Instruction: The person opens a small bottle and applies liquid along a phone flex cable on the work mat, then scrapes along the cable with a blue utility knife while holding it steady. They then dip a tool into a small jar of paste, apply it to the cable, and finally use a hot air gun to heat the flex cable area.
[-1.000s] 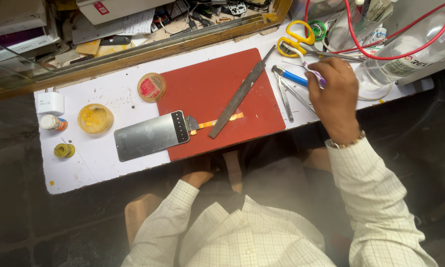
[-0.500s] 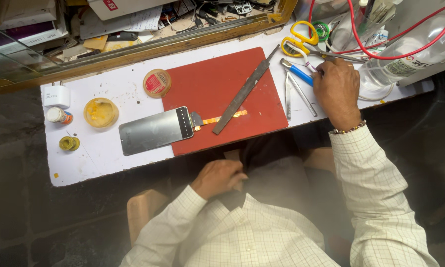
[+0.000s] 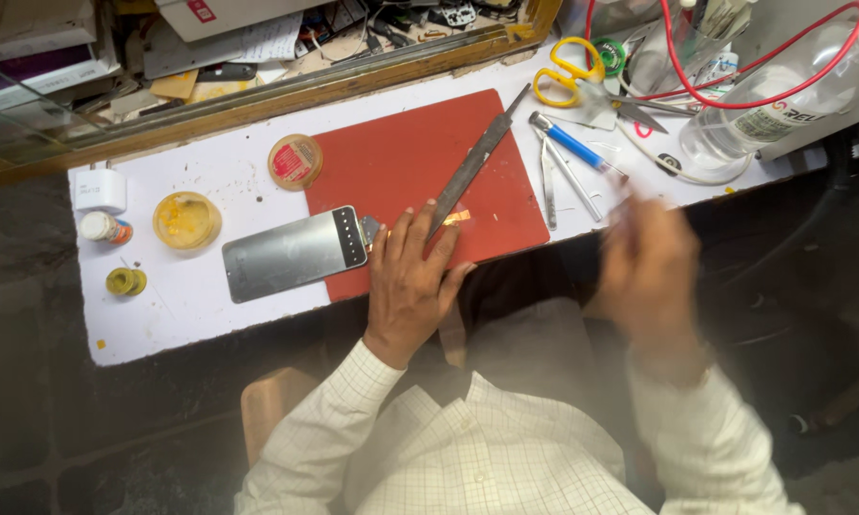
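My left hand (image 3: 412,278) lies flat on the near edge of the red mat (image 3: 401,162), fingers spread, covering most of a thin orange strip (image 3: 460,216). Just left of it is a grey metal plate (image 3: 291,253). A long dark file (image 3: 470,167) lies diagonally on the mat, its near end by my fingertips. My right hand (image 3: 647,270) is blurred in motion off the table's near edge, right of the mat; something thin seems pinched in its fingers, but I cannot make it out. A blue-handled tool (image 3: 572,143) and tweezers (image 3: 550,181) lie beyond it.
On the white table (image 3: 201,305) stand a yellow dish (image 3: 185,220), a round red-topped tin (image 3: 294,162), a small bottle (image 3: 103,228), a yellow tape roll (image 3: 124,281) and a white charger (image 3: 100,191). Yellow scissors (image 3: 568,72), a red tube (image 3: 763,91) and a clear bottle (image 3: 782,105) crowd the far right.
My left hand came up from my lap onto the red mat over the orange strip. My right hand pulled back from the tools at the far right toward me.
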The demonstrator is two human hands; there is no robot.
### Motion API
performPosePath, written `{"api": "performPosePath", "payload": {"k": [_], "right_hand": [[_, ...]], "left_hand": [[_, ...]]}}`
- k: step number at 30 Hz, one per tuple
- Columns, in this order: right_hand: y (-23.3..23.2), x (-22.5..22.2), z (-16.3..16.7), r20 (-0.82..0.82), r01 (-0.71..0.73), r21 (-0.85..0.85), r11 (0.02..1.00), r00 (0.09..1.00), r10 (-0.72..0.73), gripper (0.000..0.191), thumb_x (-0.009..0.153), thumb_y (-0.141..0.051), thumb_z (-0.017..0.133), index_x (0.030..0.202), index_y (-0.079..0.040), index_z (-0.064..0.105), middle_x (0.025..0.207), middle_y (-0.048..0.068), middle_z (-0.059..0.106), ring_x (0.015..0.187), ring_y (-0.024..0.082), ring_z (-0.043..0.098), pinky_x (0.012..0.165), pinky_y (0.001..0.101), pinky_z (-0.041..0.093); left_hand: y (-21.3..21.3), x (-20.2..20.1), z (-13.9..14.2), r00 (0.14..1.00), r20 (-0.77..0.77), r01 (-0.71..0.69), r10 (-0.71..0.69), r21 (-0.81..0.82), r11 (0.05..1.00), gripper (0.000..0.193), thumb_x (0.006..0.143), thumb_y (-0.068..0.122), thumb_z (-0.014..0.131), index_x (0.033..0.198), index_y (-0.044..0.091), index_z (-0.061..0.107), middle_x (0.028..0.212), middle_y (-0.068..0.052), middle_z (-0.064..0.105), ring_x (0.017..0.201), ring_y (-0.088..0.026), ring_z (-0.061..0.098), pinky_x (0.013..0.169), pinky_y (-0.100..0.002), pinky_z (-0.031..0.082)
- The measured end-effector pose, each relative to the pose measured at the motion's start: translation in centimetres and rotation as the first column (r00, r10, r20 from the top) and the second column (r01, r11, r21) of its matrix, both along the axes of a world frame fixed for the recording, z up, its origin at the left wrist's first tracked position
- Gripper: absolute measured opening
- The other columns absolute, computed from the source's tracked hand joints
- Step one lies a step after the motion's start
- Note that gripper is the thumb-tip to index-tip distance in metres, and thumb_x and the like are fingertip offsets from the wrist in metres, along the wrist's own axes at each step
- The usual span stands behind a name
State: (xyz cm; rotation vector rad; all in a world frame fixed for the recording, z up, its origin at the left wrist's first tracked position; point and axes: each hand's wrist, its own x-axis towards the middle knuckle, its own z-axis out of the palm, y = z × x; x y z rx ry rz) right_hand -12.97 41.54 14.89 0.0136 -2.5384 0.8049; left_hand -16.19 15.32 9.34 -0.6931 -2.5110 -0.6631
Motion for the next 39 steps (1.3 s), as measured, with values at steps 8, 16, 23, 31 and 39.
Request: {"api": "performPosePath", "payload": {"k": [8, 16, 23, 31, 39], "right_hand": [[-9.1, 6.6, -5.9, 0.286, -0.070, -0.084, 0.994, 0.954, 0.092, 0.047, 0.094, -0.005, 0.064, 0.141, -0.006, 0.055, 0.103, 0.014, 0.060, 0.078, 0.032, 0.068, 0.066, 0.0421, 0.053], [-10.2, 5.7, -5.8, 0.337, -0.076, 0.184, 0.980, 0.942, 0.010, 0.058, 0.084, -0.005, 0.064, 0.142, -0.006, 0.055, 0.105, 0.013, 0.057, 0.074, 0.032, 0.068, 0.062, 0.0444, 0.054], [-9.5, 6.1, -4.0, 0.341, -0.113, 0.176, 0.978, 0.939, 0.047, 0.058, 0.083, -0.005, 0.062, 0.141, -0.010, 0.057, 0.104, 0.010, 0.057, 0.069, 0.032, 0.067, 0.061, 0.0450, 0.054], [-9.5, 6.0, -3.3, 0.413, -0.138, 0.180, 0.974, 0.909, 0.053, 0.060, 0.082, -0.005, 0.063, 0.141, -0.010, 0.056, 0.101, 0.011, 0.057, 0.067, 0.033, 0.067, 0.058, 0.0473, 0.054], [-9.3, 5.5, -3.2, 0.396, -0.179, 0.218, 0.959, 0.914, 0.081, 0.060, 0.083, -0.007, 0.064, 0.143, -0.004, 0.052, 0.101, 0.014, 0.054, 0.068, 0.034, 0.066, 0.059, 0.0468, 0.053]], "left_hand": [[0.6, -0.3, -2.2, 1.000, 0.021, -0.013, 0.014, -0.070, 0.997, 0.056, 0.097, 0.047, 0.066, 0.135, 0.007, 0.062, 0.149, -0.016, 0.053, 0.133, -0.041, 0.050, 0.110, -0.059, 0.039], [0.9, -0.2, -2.1, 0.999, 0.029, -0.012, 0.014, -0.054, 0.998, 0.055, 0.097, 0.044, 0.065, 0.138, 0.007, 0.061, 0.149, -0.016, 0.052, 0.133, -0.042, 0.049, 0.111, -0.058, 0.039], [0.8, -0.3, -1.9, 0.999, 0.040, -0.007, 0.009, -0.052, 0.999, 0.055, 0.097, 0.043, 0.066, 0.138, 0.007, 0.060, 0.149, -0.017, 0.052, 0.132, -0.042, 0.049, 0.111, -0.059, 0.039], [0.7, -0.3, -1.7, 0.999, 0.041, -0.006, 0.009, -0.058, 0.998, 0.059, 0.095, 0.043, 0.068, 0.141, 0.007, 0.059, 0.149, -0.017, 0.051, 0.133, -0.041, 0.048, 0.112, -0.058, 0.039], [0.7, -0.3, -1.7, 0.999, 0.040, -0.009, 0.011, -0.068, 0.998, 0.058, 0.095, 0.041, 0.068, 0.140, 0.007, 0.059, 0.150, -0.016, 0.050, 0.135, -0.041, 0.048, 0.113, -0.057, 0.038]]}}
